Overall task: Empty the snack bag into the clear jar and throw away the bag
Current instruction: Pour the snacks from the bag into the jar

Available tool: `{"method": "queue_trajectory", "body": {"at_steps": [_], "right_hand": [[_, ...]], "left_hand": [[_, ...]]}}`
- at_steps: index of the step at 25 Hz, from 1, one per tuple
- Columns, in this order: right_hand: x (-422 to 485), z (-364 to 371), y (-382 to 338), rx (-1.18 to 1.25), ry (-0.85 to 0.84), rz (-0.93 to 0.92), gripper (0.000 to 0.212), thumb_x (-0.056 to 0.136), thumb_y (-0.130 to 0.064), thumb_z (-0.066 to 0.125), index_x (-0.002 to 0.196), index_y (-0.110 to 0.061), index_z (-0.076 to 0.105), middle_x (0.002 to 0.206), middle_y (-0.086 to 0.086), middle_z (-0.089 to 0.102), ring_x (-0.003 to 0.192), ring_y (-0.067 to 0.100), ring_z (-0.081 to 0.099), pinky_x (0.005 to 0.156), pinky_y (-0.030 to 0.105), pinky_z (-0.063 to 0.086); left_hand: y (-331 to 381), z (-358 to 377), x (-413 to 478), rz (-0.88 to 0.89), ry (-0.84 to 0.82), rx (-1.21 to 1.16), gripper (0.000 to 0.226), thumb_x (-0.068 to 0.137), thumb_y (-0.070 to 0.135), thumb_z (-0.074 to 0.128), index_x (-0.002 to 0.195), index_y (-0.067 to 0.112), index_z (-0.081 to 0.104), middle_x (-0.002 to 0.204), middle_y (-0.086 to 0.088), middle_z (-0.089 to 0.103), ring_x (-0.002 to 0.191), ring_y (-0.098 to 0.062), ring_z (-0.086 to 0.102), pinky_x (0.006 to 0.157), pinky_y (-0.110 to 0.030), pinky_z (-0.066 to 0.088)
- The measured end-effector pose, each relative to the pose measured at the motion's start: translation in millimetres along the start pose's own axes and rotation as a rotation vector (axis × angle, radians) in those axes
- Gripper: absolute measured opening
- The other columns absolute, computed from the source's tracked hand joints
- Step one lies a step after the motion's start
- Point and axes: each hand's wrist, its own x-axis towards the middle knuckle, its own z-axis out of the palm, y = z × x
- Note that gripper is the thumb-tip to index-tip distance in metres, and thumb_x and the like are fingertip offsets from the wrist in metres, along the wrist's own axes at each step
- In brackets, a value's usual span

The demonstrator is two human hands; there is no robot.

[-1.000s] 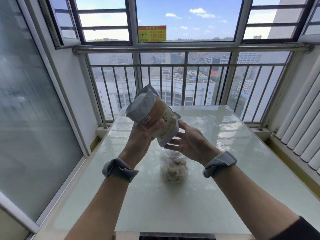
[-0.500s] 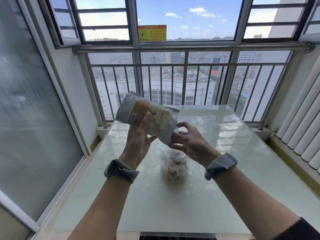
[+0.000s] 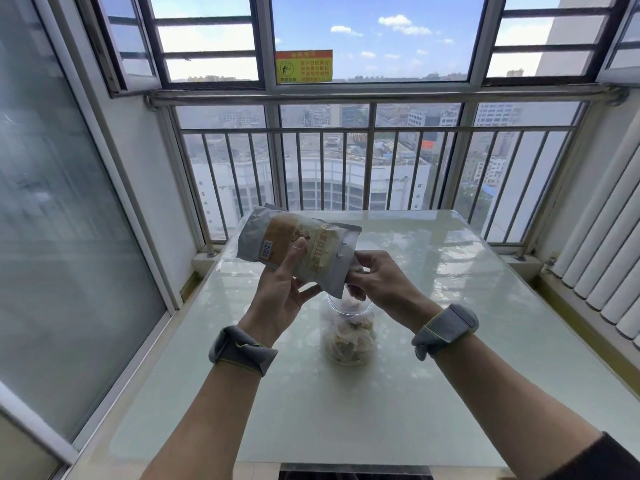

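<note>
A grey and tan snack bag (image 3: 308,245) lies almost level in the air above the clear jar (image 3: 349,332). My left hand (image 3: 282,292) grips the bag from below, thumb across its printed face. My right hand (image 3: 379,278) pinches the bag's open right end, just above the jar's mouth. The jar stands upright in the middle of the glass-topped table (image 3: 450,393) and holds several pale wrapped snack pieces. Its lid is not in view.
A metal railing (image 3: 346,129) and windows close off the far side of the table. A sliding glass door (image 3: 69,220) runs along the left. White ribbed panels (image 3: 609,258) stand at the right. No bin is in view.
The bag has swung down from steeply tilted over the jar to almost level, its closed end dropping to the left. My right hand has closed on the bag's open end.
</note>
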Motion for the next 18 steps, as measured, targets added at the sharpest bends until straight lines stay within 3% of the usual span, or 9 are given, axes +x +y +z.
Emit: {"method": "queue_trajectory", "body": {"at_steps": [2,5,9,13,16,18], "right_hand": [[0.4,-2.7,-2.1,0.024,0.032,-0.018,0.009,0.093,0.002,0.066,0.1,-0.001,0.072,0.072,0.01,0.06,0.05,0.017,0.049,0.049,0.032,0.039],[3.3,-2.4,-2.1,0.043,0.074,-0.002,0.034,0.089,0.006,0.07,0.12,-0.004,0.063,0.081,0.017,0.059,0.049,0.018,0.051,0.047,0.03,0.041],[5.4,2.6,3.3,0.029,0.005,0.003,0.024,0.088,0.02,0.055,0.107,0.011,0.067,0.065,0.012,0.057,0.047,0.014,0.044,0.045,0.025,0.037],[2.9,-6.3,0.9,0.053,-0.039,-0.015,0.019,0.096,0.001,0.063,0.114,0.005,0.067,0.07,0.013,0.061,0.052,0.019,0.05,0.048,0.028,0.041],[2.5,-17.0,2.3,0.048,-0.029,-0.006,0.021,0.093,-0.01,0.071,0.106,0.006,0.066,0.074,0.019,0.061,0.061,0.027,0.053,0.052,0.03,0.044],[2.8,-24.9,4.2,-0.011,-0.014,-0.009,0.016,0.092,-0.012,0.072,0.101,0.001,0.068,0.067,0.013,0.061,0.06,0.026,0.055,0.052,0.029,0.045]], "left_hand": [[-0.9,-0.4,-0.4,-0.007,0.003,-0.032,0.048,0.083,0.032,0.073,0.128,0.02,0.063,0.117,-0.008,0.076,0.11,-0.03,0.071,0.082,-0.051,0.064],[-3.3,1.0,-1.0,-0.014,-0.002,-0.068,0.048,0.084,0.032,0.072,0.13,0.02,0.063,0.12,-0.009,0.075,0.112,-0.029,0.071,0.084,-0.05,0.064],[-5.8,1.8,-2.8,-0.041,-0.006,-0.068,0.054,0.085,0.032,0.072,0.136,0.018,0.061,0.125,-0.012,0.072,0.108,-0.028,0.072,0.075,-0.045,0.064],[-7.1,-7.1,-1.3,-0.045,0.044,-0.117,0.057,0.082,0.033,0.075,0.136,0.019,0.062,0.127,-0.011,0.073,0.108,-0.027,0.073,0.074,-0.044,0.064],[-8.7,-15.9,0.5,-0.053,0.093,-0.176,0.057,0.082,0.033,0.075,0.136,0.019,0.063,0.13,-0.012,0.072,0.108,-0.028,0.073,0.073,-0.042,0.064],[-9.1,-21.4,1.2,-0.048,0.121,-0.21,0.051,0.082,0.032,0.076,0.13,0.02,0.066,0.126,-0.01,0.074,0.102,-0.026,0.076,0.07,-0.041,0.064]]}}
